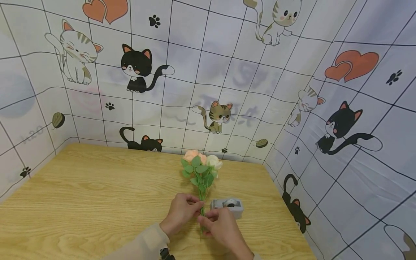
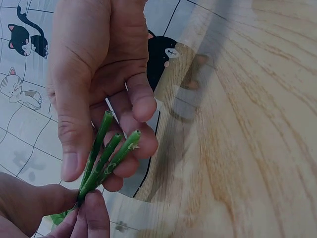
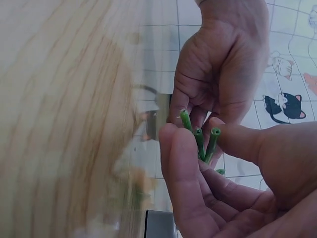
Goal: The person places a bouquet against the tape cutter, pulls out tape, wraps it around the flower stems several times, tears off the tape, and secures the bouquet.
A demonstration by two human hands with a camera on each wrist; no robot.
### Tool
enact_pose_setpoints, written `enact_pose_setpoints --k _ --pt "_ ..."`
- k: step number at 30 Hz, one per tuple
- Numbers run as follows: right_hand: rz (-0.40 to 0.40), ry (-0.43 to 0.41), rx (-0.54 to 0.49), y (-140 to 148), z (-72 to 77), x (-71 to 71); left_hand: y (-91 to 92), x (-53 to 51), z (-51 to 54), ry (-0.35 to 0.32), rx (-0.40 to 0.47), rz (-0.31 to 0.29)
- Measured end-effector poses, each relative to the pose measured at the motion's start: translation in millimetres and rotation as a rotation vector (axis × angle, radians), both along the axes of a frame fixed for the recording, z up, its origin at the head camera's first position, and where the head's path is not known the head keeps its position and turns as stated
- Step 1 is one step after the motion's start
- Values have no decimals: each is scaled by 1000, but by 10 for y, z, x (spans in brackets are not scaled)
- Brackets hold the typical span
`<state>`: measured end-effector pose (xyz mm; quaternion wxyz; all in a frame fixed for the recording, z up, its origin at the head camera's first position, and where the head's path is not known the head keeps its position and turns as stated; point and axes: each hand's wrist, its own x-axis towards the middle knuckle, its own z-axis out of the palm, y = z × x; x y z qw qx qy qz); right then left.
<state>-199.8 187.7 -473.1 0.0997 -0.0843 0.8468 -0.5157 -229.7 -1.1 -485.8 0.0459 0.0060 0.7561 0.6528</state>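
Note:
A small bunch of roses, with peach blooms (image 1: 190,155) and a white bloom (image 1: 213,162), stands out above green leaves over the table. My left hand (image 1: 182,212) pinches the gathered green stems between thumb and fingers. Below that grip, three cut stem ends (image 2: 106,153) fan slightly apart. Around these ends my right hand (image 1: 223,226) lies loosely bent, its thumb (image 3: 242,141) close by one stem; the right wrist view does not settle whether it touches. Just beyond the right hand sits a grey tape dispenser (image 1: 238,208), partly covered by that hand.
The wood-grain table (image 1: 97,187) extends widely to the left of the hands. A cloth (image 1: 182,72) printed with cats, hearts and paw marks hangs behind the table and along its right side. The left sleeve (image 1: 143,243) crosses the front of the table.

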Motion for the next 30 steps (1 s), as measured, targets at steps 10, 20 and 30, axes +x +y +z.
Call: enact_pose_setpoints --k 10,20,30 --pt "85 -178 -163 135 -15 -65 -11 3 7 -5 23 -24" --pt "104 -275 -262 198 -50 -120 -20 -65 -136 -26 78 -79" --pt "64 -251 -243 177 -32 -113 23 -51 -123 -46 71 -56"
